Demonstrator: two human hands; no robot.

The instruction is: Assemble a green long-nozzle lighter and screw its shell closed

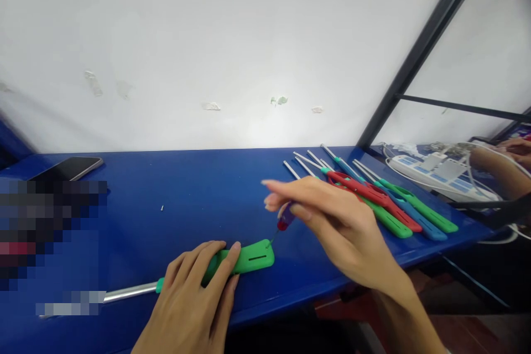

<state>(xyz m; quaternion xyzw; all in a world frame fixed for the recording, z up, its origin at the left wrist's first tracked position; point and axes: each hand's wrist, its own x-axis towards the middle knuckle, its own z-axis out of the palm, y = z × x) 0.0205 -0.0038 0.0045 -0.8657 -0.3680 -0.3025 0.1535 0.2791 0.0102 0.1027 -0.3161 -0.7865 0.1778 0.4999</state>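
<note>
A green long-necked gas lighter (256, 258) lies on the blue table, its metal tube pointing left. My left hand (191, 283) is closed over the middle of its body, holding it against the table. My right hand (338, 227) pinches a small screwdriver (284, 221) with a purple and red handle. The screwdriver is tilted, and its thin shaft reaches the far corner of the lighter's handle end, near a small hole. Whether a screw sits under the tip is too small to tell.
Several red, green and blue lighters (398, 207) lie in a pile at the right. A phone (68, 168) is at the back left, and a tiny pale screw-like piece (162, 208) lies nearer the middle. Beyond a black frame, a white power strip (443, 174) and another person's hand (512, 152) show.
</note>
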